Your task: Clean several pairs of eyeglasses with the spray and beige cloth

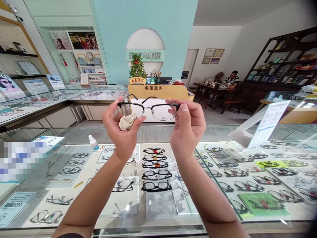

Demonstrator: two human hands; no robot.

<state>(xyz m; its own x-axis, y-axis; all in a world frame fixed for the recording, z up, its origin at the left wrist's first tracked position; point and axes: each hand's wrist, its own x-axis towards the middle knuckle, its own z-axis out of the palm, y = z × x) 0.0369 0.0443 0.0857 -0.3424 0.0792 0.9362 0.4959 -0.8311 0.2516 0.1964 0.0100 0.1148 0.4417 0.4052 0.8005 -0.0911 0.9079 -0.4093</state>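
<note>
A pair of black and silver browline eyeglasses point(148, 107) is held up above the glass counter, lenses upright, temples pointing away from me. My right hand point(188, 124) pinches the frame's right end between thumb and fingers. Bunched in my left hand point(121, 127) is a cream cleaning cloth point(127, 121), pressed up by the left lens. The left fingers curl around behind that side of the eyeglasses, and the thumb points up in front. Part of the left fingers is hidden behind the lens and cloth.
Below my hands, several dark eyeglasses point(156, 174) line up in a column on the display counter point(101, 224). A white spray bottle point(93, 142) stands at the left. A sign stand point(268, 122) rises at right. Beyond are a cashier desk point(183, 93) and a seated person point(232, 77).
</note>
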